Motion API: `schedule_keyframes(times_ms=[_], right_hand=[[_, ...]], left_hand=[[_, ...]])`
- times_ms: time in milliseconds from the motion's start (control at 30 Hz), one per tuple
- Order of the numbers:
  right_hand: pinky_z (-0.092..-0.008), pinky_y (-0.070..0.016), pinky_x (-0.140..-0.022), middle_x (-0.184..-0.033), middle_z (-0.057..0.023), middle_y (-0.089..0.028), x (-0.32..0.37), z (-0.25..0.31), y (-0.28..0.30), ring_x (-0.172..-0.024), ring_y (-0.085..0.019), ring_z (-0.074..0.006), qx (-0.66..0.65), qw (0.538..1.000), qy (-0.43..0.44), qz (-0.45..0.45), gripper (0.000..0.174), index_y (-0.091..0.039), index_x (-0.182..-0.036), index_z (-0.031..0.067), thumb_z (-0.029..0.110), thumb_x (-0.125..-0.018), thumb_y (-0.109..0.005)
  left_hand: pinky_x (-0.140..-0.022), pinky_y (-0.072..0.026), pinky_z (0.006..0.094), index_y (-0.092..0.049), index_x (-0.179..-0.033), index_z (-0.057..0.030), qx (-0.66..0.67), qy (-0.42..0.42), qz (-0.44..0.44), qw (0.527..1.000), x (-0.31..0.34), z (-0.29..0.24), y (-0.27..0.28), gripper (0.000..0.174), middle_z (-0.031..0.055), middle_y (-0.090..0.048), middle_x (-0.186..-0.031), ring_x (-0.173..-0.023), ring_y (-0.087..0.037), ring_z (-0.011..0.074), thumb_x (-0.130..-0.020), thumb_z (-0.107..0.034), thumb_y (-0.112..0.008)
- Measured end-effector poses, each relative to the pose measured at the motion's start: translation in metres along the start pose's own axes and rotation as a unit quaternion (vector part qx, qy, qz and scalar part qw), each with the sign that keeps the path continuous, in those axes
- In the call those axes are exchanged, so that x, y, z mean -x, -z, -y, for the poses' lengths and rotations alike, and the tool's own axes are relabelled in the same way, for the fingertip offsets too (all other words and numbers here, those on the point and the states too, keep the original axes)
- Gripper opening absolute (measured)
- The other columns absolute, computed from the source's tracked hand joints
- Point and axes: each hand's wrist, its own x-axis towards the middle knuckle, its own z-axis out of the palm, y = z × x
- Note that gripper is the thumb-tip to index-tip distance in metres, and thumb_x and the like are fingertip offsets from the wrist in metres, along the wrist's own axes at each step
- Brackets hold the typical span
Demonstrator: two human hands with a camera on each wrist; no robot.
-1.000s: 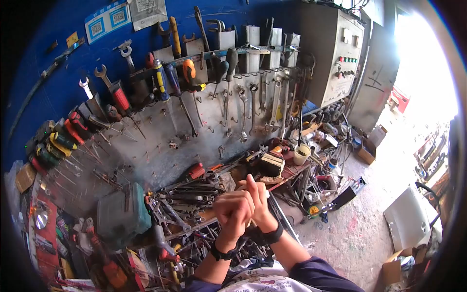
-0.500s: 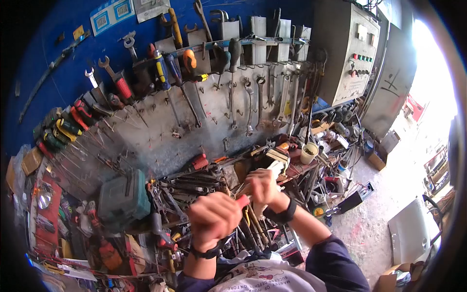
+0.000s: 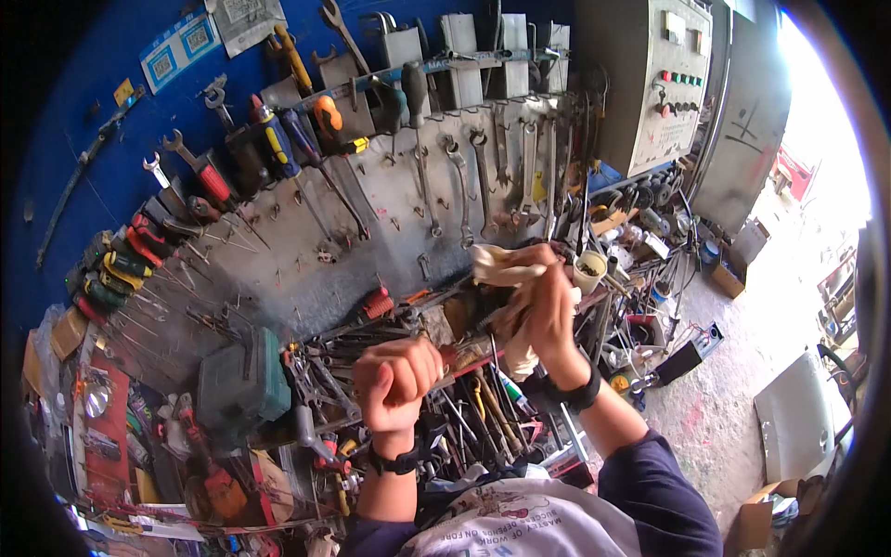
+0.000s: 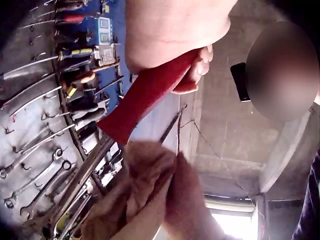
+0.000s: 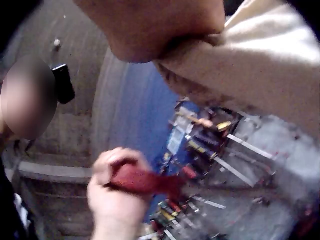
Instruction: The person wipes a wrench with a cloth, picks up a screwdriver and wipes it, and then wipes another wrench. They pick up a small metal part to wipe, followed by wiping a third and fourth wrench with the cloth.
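Observation:
My left hand [image 3: 399, 381] grips the red handle [image 4: 150, 95] of a long metal tool. Its grooved metal shank [image 4: 82, 175] runs away to the lower left in the left wrist view, where the end is blurred. My right hand [image 3: 552, 320] holds a crumpled beige cloth [image 3: 506, 267], bunched around its fingers near the far part of the shank. Up close, the right wrist view shows the cloth [image 5: 250, 75] hanging from the curled right hand [image 5: 155, 30], with the red handle [image 5: 137, 180] in the left fist below.
A metal tool board [image 3: 306, 223] with wrenches and screwdrivers stands behind the cluttered bench. A green case [image 3: 243, 385] lies at left, beside piled wrenches [image 3: 320, 371]. A white cup [image 3: 588, 269] stands just beyond my right hand. A grey control box [image 3: 664, 93] hangs at back right.
The hands, close together a second ago, have moved apart. My right hand has gone forward and right with the cloth; my left hand has shifted left, keeping the red handle.

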Motion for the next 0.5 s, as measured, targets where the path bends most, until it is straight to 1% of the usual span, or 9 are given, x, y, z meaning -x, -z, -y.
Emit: schedule_keyframes(times_ms=[133, 200, 233, 300, 333, 367, 433, 467, 500], right_hand=[[-0.0369, -0.0398, -0.045, -0.062, -0.0092, -0.053, 0.017, -0.030, -0.032, -0.048, -0.052, -0.0298, 0.247, 0.901, 0.322, 0.154, 0.033, -0.052, -0.089, 0.0009, 0.030, -0.093, -0.037], [-0.0401, -0.0416, -0.048, -0.067, -0.0151, -0.056, 0.023, -0.033, -0.017, -0.051, -0.054, -0.0346, 0.263, 0.904, 0.233, 0.242, 0.030, -0.053, -0.085, 0.0003, 0.025, -0.092, -0.037], [-0.0373, -0.0425, -0.048, -0.065, -0.0165, -0.057, 0.017, -0.041, -0.020, -0.052, -0.055, -0.0330, 0.304, 0.864, 0.377, 0.140, 0.040, -0.058, -0.081, -0.0002, 0.027, -0.095, -0.031], [-0.0328, -0.0432, -0.045, -0.059, -0.0150, -0.058, 0.004, -0.029, -0.004, -0.050, -0.057, -0.0268, 0.236, 0.936, 0.150, 0.216, 0.052, -0.061, -0.075, 0.0001, 0.031, -0.097, -0.025], [-0.0312, -0.0454, -0.058, -0.063, -0.0096, -0.058, 0.002, -0.041, 0.002, -0.051, -0.051, -0.0231, 0.157, 0.967, -0.032, 0.196, 0.066, -0.055, -0.072, -0.0031, 0.042, -0.096, -0.014], [-0.0305, -0.0450, -0.059, -0.062, -0.0075, -0.056, -0.002, -0.036, 0.010, -0.058, -0.053, -0.0192, 0.179, 0.964, -0.036, 0.195, 0.076, -0.057, -0.072, -0.0038, 0.051, -0.095, -0.009], [-0.0291, -0.0439, -0.059, -0.066, -0.0084, -0.056, 0.002, -0.040, 0.009, -0.063, -0.054, -0.0176, 0.046, 0.976, -0.097, 0.187, 0.075, -0.057, -0.073, -0.0043, 0.049, -0.096, -0.009], [-0.0291, -0.0438, -0.061, -0.070, -0.0095, -0.056, 0.007, -0.043, 0.003, -0.065, -0.054, -0.0191, 0.145, 0.975, 0.067, 0.157, 0.071, -0.056, -0.072, -0.0031, 0.046, -0.096, -0.010], [-0.0320, -0.0435, -0.067, -0.076, -0.0113, -0.056, 0.004, -0.042, 0.001, -0.070, -0.053, -0.0231, 0.162, 0.968, 0.115, 0.156, 0.065, -0.057, -0.073, -0.0018, 0.040, -0.096, -0.013]], left_hand=[[-0.051, -0.0345, 0.0316, -0.032, -0.047, -0.0081, 0.038, 0.023, 0.005, 0.999, -0.001, 0.013, -0.011, 0.047, 0.0054, -0.039, -0.046, -0.045, -0.037, 0.0186, -0.088, -0.028, -0.041], [-0.053, -0.0343, 0.0316, -0.033, -0.048, -0.0083, 0.024, 0.036, 0.043, 0.998, 0.000, 0.018, -0.009, 0.046, 0.0051, -0.039, -0.047, -0.047, -0.037, 0.0183, -0.088, -0.029, -0.041], [-0.066, -0.0339, 0.0334, -0.040, -0.054, -0.0075, -0.029, 0.034, 0.046, 0.998, -0.002, 0.019, -0.009, 0.042, 0.0081, -0.043, -0.065, -0.065, -0.040, 0.0196, -0.087, -0.033, -0.045], [-0.093, -0.0330, 0.0372, -0.053, -0.067, -0.0059, -0.138, 0.031, 0.052, 0.989, -0.005, 0.019, -0.006, 0.040, 0.0141, -0.050, -0.102, -0.102, -0.046, 0.0220, -0.084, -0.042, -0.053], [-0.106, -0.0184, 0.0407, -0.056, -0.094, -0.0036, -0.191, 0.065, 0.022, 0.979, -0.005, 0.016, -0.001, 0.045, 0.0158, -0.038, -0.128, -0.127, -0.029, 0.0243, -0.079, -0.045, -0.061], [-0.108, -0.0159, 0.0436, -0.040, -0.128, -0.0038, -0.270, 0.071, 0.008, 0.960, -0.008, 0.017, 0.005, 0.075, 0.0166, -0.031, -0.139, -0.134, -0.023, 0.0286, -0.075, -0.050, -0.067], [-0.109, -0.0156, 0.0430, -0.015, -0.143, -0.0063, -0.244, 0.158, 0.045, 0.956, -0.010, 0.023, 0.002, 0.104, 0.0151, -0.022, -0.145, -0.135, -0.019, 0.0306, -0.070, -0.058, -0.069], [-0.109, -0.0151, 0.0417, -0.003, -0.144, -0.0057, -0.206, 0.215, 0.049, 0.953, -0.003, 0.036, -0.002, 0.119, 0.0137, -0.016, -0.148, -0.136, -0.017, 0.0296, -0.064, -0.062, -0.070], [-0.109, -0.0165, 0.0406, -0.007, -0.144, -0.0059, -0.210, 0.246, 0.116, 0.939, 0.001, 0.044, -0.001, 0.113, 0.0130, -0.013, -0.149, -0.135, -0.019, 0.0270, -0.068, -0.066, -0.064]])
